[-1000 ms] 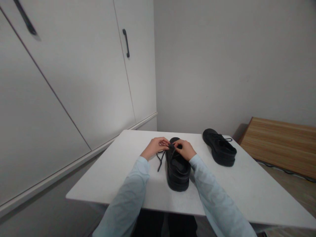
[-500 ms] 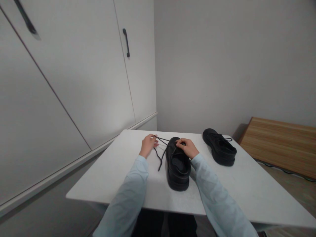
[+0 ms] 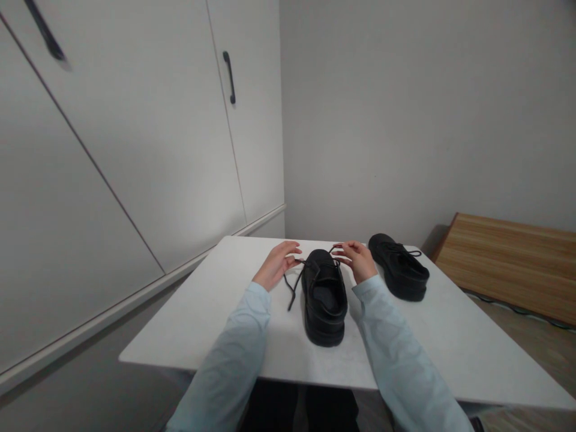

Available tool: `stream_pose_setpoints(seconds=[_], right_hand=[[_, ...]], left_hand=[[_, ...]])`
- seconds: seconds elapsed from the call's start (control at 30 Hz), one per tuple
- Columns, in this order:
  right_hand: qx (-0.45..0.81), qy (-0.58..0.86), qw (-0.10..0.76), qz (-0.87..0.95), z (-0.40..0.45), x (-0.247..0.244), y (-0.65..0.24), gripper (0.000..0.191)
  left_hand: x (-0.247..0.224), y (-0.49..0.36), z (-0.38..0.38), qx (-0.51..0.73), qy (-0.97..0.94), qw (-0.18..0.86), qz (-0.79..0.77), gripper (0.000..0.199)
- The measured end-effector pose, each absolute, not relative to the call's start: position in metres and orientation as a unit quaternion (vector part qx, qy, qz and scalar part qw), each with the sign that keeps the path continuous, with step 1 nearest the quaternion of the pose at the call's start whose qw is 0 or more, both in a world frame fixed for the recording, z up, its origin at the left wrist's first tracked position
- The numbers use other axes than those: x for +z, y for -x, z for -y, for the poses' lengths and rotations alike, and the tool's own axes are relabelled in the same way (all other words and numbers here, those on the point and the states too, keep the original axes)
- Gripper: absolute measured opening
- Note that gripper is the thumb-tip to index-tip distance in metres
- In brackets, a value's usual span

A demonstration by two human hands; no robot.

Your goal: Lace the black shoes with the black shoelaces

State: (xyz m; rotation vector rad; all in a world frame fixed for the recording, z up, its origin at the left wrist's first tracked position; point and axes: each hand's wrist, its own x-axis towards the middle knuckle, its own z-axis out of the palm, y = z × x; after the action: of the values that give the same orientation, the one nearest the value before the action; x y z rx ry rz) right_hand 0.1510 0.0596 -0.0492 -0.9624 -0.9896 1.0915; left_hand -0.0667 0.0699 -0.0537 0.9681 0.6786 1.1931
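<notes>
A black lace-up shoe (image 3: 324,324) stands on the white table with its toe pointing away from me and its heel towards me. My left hand (image 3: 278,265) is at its left side, thumb and fingers pinching a black shoelace (image 3: 293,289) close to the eyelets. One loose lace end hangs down onto the table beside the shoe. On the other side, my right hand (image 3: 359,259) holds a stretch of lace between its fingertips near the toe, the remaining fingers curved.
A second black shoe (image 3: 405,281), its lace tied, stands at the table's back right. White cabinet doors (image 3: 180,150) with dark handles rise on the left. Beyond the right edge of the table (image 3: 216,342) lies a wood-grain panel (image 3: 513,264).
My right hand has moved off the shoe's tongue to its right side, drawing lace there. My left hand has come closer to the shoe, and the lace stretched on that side is shorter.
</notes>
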Motion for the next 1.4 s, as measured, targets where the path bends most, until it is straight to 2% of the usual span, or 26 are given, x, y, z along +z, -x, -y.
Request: stream_pose_setpoints(seconds=[0.23, 0.4, 0.6, 0.8, 0.93, 1.03, 1.13, 1.3, 1.4], right_hand=[[0.446, 0.355, 0.709, 0.415, -0.058, -0.043, -0.159, 0.03], [0.395, 0.34, 0.74, 0.425, -0.057, -0.041, -0.157, 0.027], [0.379, 0.339, 0.738, 0.445, -0.057, -0.042, -0.153, 0.026], [0.402, 0.333, 0.731, 0.44, -0.056, -0.041, -0.153, 0.025], [0.42, 0.31, 0.744, 0.417, -0.055, -0.038, -0.155, 0.025], [0.435, 0.286, 0.761, 0.388, -0.055, -0.037, -0.16, 0.027], [0.446, 0.264, 0.775, 0.361, -0.056, -0.035, -0.167, 0.028], [0.454, 0.246, 0.791, 0.328, -0.058, -0.036, -0.178, 0.029], [0.447, 0.248, 0.801, 0.312, -0.062, -0.04, -0.186, 0.029]], left_hand=[[-0.062, 0.055, -0.065, 0.505, -0.542, 0.594, -0.313, 0.031], [-0.07, 0.054, -0.07, 0.466, -0.612, 0.512, -0.383, 0.034], [-0.074, 0.056, -0.074, 0.424, -0.664, 0.451, -0.419, 0.024], [-0.068, 0.056, -0.075, 0.491, -0.686, 0.293, -0.451, 0.01], [-0.065, 0.056, -0.075, 0.521, -0.678, 0.344, -0.387, 0.017], [-0.064, 0.056, -0.071, 0.488, -0.692, 0.399, -0.352, 0.023], [-0.063, 0.054, -0.065, 0.451, -0.722, 0.404, -0.335, 0.027], [-0.063, 0.046, -0.056, 0.389, -0.762, 0.436, -0.279, 0.057], [-0.066, 0.045, -0.056, 0.368, -0.767, 0.451, -0.27, 0.064]])
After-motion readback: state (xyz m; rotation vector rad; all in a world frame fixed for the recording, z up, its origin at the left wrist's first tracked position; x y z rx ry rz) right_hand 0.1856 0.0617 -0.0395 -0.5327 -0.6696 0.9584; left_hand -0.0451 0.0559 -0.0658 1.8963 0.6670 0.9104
